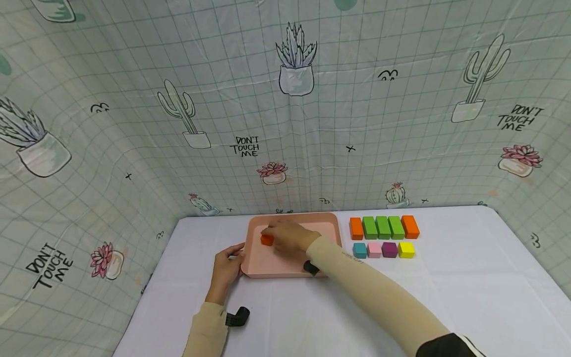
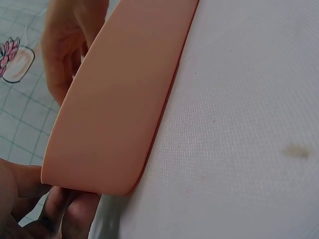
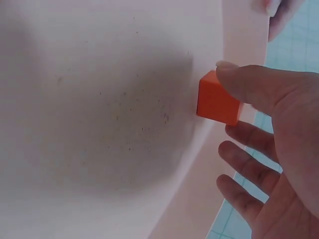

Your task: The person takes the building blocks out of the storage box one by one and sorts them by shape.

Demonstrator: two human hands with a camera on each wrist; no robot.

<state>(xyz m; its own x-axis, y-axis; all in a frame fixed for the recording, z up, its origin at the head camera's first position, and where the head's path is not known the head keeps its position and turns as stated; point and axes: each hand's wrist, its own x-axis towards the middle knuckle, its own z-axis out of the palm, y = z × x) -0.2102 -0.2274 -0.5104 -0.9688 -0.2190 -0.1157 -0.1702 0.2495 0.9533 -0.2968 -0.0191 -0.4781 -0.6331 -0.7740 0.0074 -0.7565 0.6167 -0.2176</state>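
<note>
A pink rectangular tray [image 1: 256, 262] lies on the white-covered table. My left hand [image 1: 226, 267] grips its near-left side; in the left wrist view the fingers [image 2: 79, 211] curl at the tray's corner. Over the left part of the tray, my right hand [image 1: 290, 236] pinches an orange block [image 1: 266, 240]. The right wrist view shows the thumb [image 3: 249, 84] on one side of the orange block [image 3: 218, 102], close to the tray wall, with the other fingers loosely bent. Whether the block touches the tray floor I cannot tell.
Right of the tray stands a back row of orange blocks [image 1: 356, 228] and green blocks [image 1: 383, 227]. In front of it sit a teal block [image 1: 359, 250], a pink block [image 1: 374, 249], a purple block [image 1: 389, 250] and a yellow block [image 1: 406, 250]. A printed cloth [image 1: 308, 124] hangs behind the table.
</note>
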